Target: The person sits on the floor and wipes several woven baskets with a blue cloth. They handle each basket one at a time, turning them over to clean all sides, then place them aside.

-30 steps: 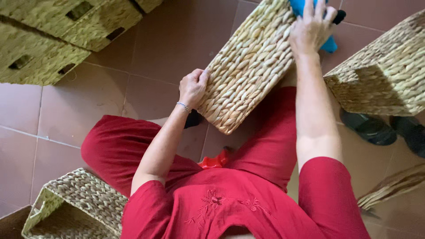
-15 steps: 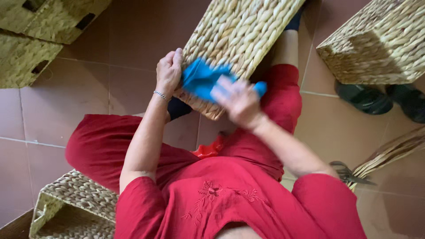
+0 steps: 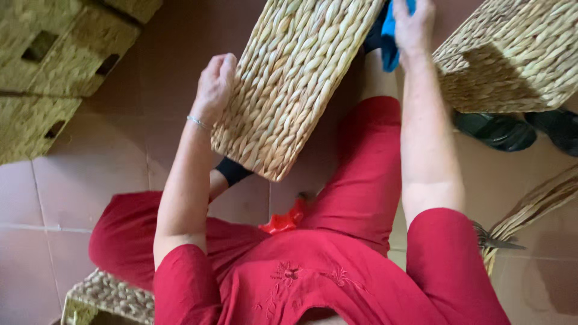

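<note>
Large rectangular woven straw basket (image 3: pixel 295 78) lay tilted across the red-trousered lap, upper centre of frame. Left hand (image 3: pixel 215 84) gripped its left edge, fingers curled round. Right hand (image 3: pixel 412 24), top right, pressed a blue cloth (image 3: pixel 390 33) against its far end.

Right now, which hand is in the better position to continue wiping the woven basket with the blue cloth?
The right hand. It already holds the blue cloth against the far end of the woven basket. The left hand grips the basket's near edge and steadies it, with no cloth.
</note>
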